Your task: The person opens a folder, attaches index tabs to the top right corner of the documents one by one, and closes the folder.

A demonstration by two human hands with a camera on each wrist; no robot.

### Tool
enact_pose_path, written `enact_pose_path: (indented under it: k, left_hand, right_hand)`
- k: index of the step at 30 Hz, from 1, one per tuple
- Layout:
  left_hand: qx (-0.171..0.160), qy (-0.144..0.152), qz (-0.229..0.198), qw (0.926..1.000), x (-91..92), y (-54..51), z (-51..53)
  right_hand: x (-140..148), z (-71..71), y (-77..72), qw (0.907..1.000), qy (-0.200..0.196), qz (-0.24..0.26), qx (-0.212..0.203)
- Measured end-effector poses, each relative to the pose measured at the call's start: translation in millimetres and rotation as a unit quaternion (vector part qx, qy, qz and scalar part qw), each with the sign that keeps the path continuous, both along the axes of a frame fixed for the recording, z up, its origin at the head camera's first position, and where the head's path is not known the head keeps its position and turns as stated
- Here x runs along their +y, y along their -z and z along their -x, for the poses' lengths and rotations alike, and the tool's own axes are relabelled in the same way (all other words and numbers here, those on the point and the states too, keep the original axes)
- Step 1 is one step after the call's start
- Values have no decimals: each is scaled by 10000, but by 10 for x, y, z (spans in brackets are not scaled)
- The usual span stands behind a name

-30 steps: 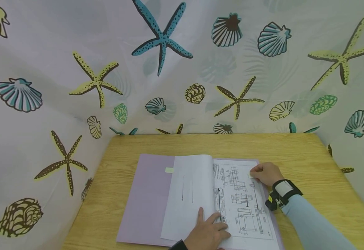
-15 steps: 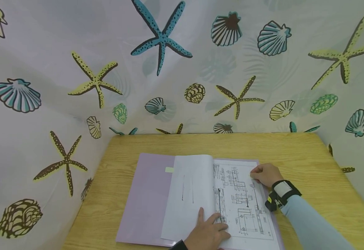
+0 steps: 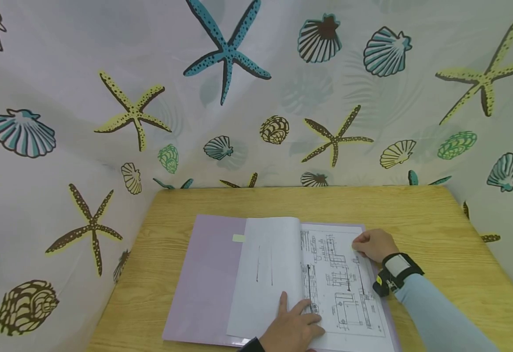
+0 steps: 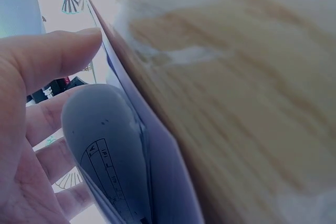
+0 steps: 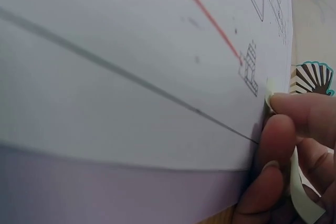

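A lilac folder [image 3: 205,278] lies spread out, holding white sheets. My left hand [image 3: 292,330] rests on the pages near the fold, fingers spread, partly over the turned sheet [image 3: 262,264] and partly over the sheet with technical drawings [image 3: 357,318]. Near that drawing sheet's upper right edge, my right hand [image 3: 376,244] pinches a pale yellow-green sticky strip [image 5: 305,203]. In the right wrist view, one end of the strip touches the paper and the other curls out below the fingers. From the left wrist, curved page edges [image 4: 107,124] show beside the hand.
Another pale sticky tab [image 3: 238,238] sticks out from the turned sheet's left edge over the folder cover. Underneath is a wood-grain table [image 3: 177,205]. A cloth printed with shells and starfish [image 3: 247,112] hangs behind the table and along its sides.
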State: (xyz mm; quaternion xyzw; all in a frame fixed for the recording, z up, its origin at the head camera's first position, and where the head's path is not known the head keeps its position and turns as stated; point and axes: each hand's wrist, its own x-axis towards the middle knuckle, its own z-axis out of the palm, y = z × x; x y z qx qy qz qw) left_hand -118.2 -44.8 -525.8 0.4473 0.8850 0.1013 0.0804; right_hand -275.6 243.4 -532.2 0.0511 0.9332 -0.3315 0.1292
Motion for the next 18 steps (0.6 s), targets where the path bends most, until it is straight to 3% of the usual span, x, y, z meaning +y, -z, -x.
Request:
enact_pose_path:
  k: [18]
  left_hand:
    - [-4, 1, 64, 10000, 17, 3, 0]
  right_hand:
    - [-40, 18, -26, 9986, -11, -525, 82]
